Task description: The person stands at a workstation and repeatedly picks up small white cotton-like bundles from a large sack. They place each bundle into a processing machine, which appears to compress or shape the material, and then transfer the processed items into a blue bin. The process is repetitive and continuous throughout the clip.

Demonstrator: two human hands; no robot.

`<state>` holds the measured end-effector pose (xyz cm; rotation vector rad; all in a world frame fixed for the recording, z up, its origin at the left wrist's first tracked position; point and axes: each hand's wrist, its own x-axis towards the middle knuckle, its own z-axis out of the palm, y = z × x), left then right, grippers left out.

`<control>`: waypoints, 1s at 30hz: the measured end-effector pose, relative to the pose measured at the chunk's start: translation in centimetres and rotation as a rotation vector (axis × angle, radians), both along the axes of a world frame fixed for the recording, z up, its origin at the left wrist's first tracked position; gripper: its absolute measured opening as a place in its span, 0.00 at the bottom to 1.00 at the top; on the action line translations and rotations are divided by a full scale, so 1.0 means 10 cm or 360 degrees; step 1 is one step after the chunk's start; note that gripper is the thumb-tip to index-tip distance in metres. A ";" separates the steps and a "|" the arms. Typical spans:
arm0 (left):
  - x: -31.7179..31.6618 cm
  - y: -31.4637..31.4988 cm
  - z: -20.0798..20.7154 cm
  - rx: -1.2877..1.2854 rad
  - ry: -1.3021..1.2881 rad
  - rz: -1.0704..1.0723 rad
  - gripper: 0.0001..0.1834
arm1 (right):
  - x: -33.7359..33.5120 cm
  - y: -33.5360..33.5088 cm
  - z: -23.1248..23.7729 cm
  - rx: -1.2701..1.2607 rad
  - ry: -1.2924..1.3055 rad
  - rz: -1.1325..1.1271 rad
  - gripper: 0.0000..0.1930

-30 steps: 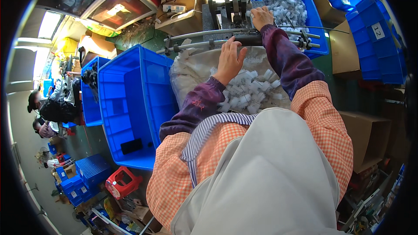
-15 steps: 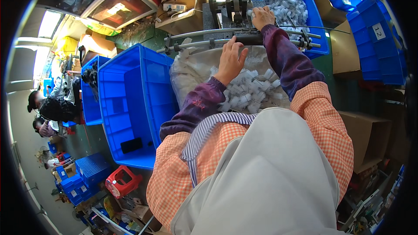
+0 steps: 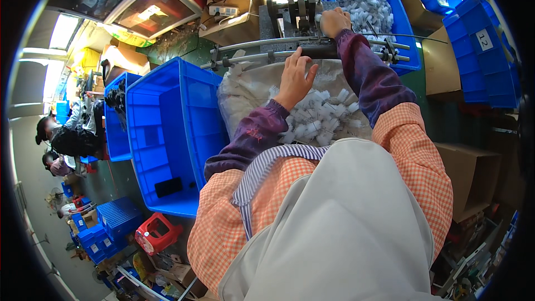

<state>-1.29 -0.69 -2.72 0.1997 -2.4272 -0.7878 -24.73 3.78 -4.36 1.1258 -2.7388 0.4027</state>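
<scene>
My left hand (image 3: 296,80) is open over a pale cloth sack (image 3: 239,85). Its fingertips reach the metal rail (image 3: 264,56) beside a black cylinder (image 3: 319,51), thumb held apart. Small white plastic pieces with thin wires or bristles (image 3: 320,116) lie heaped in the sack below. Farther off, my right hand (image 3: 336,22) is closed at the right side of a dark metal machine (image 3: 301,14). Its fingertips point away, and what they hold is hidden.
Beyond my right hand a blue bin (image 3: 405,19) holds many similar white pieces. At left stands a large blue crate (image 3: 159,100) with a black flat object (image 3: 168,187) inside. A red stool (image 3: 157,233), cardboard boxes (image 3: 465,175) and stacked blue crates (image 3: 482,50) surround me. People sit at far left.
My right hand has turned slightly and its fingers have curled in more at the machine. The left hand has stayed almost still.
</scene>
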 end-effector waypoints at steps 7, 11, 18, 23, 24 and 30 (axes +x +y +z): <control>-0.01 0.00 0.01 -0.0013 -0.0033 -0.0002 0.13 | -0.10 0.04 -0.08 -0.0101 0.0095 0.0136 0.11; 0.00 0.02 -0.02 -0.0026 0.0027 -0.0014 0.13 | -0.12 0.05 -0.13 -0.0140 0.0088 0.0130 0.10; 0.00 0.02 0.01 -0.0042 -0.0040 -0.0008 0.13 | -0.08 -0.01 -0.16 -0.0096 0.0056 -0.0011 0.10; 0.01 0.01 0.00 -0.0057 -0.0036 -0.0027 0.14 | -0.02 -0.03 -0.01 0.0132 -0.0013 -0.0194 0.11; 0.03 0.01 0.01 -0.0047 -0.0022 -0.0002 0.14 | -0.01 -0.02 0.05 0.0186 -0.0063 -0.0238 0.11; 0.22 -0.01 -0.01 0.0040 -0.0492 0.0044 0.16 | 0.05 0.25 0.07 0.0084 0.0021 -0.0327 0.16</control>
